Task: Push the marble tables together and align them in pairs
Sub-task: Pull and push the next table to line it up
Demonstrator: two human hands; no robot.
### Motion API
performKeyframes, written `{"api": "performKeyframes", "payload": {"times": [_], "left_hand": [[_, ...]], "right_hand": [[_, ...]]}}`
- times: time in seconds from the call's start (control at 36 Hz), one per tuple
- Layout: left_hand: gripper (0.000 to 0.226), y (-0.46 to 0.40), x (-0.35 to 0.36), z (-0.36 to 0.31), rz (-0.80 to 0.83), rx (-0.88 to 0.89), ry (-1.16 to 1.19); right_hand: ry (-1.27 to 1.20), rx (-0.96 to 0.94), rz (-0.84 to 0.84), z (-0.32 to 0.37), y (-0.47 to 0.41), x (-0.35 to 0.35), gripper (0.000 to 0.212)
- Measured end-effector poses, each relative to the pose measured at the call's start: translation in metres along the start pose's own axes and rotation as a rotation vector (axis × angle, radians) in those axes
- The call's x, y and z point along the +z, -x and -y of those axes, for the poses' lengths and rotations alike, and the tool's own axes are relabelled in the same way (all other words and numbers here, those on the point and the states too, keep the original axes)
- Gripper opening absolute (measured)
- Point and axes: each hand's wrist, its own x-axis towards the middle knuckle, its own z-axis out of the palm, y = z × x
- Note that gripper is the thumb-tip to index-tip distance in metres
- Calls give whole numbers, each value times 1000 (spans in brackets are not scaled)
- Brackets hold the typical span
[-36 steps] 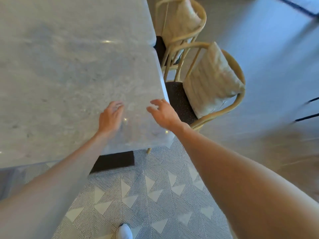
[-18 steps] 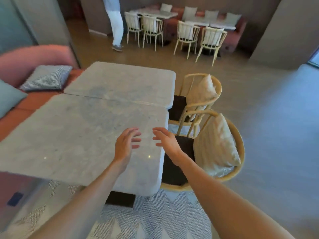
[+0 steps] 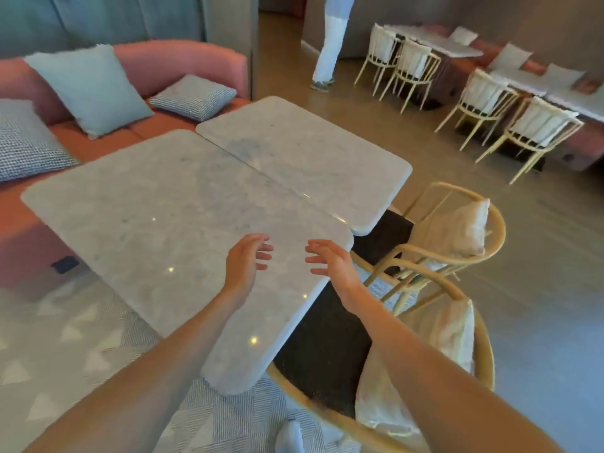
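Left hand (image 3: 245, 263): fingers spread loosely, palm turned inward, holding nothing; appears to hover over the near marble table (image 3: 170, 230), contact not certain. That slab extends mostly leftward and ahead of this hand.

Right hand (image 3: 330, 264): likewise spread and empty, over the slab's right-hand corner region.

Far marble table (image 3: 310, 155): ahead and right of both hands, edge-to-edge with the near one along a seam running away to the upper left. Its chair-side end juts further right than the near slab's end. Judgement: offset remains along the seam; right hand is nearer that step.
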Motion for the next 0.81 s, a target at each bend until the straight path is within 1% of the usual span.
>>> {"api": "performKeyframes", "payload": {"times": [0.06,0.08,0.17,0.22,0.31,0.36,0.44,0.5,0.56,0.58,0.64,0.72,0.81], "left_hand": [[28,-11,15,19,-31,-48,-6],[29,-18,31,37,-75,-97,14],[23,-15,52,77,-139,-234,94],[17,-7,64,102,-235,-328,146],[20,11,75,131,-407,-433,206],[23,24,76,145,-521,-433,171],[18,48,80,166,-625,-439,87],[24,63,88,182,-706,-461,12],[28,77,94,183,-747,-508,-102],[30,79,101,179,-757,-540,-101],[37,85,118,182,-776,-663,41],[48,91,140,180,-739,-793,351],[54,86,155,180,-774,-736,643]], "right_hand": [[14,63,8,-15,-14,-15,21],[56,118,45,-28,-32,-30,22],[152,244,100,-53,-53,-60,18],[163,344,101,-63,-72,-78,15],[232,443,129,-76,-97,-95,25],[235,472,149,-85,-107,-98,29],[228,503,219,-100,-121,-102,33],[237,510,309,-110,-131,-104,29],[215,506,360,-116,-139,-103,32],[196,505,379,-118,-145,-102,37],[169,547,434,-126,-151,-101,46],[119,603,514,-136,-158,-99,45],[54,625,542,-145,-170,-95,45]]}}
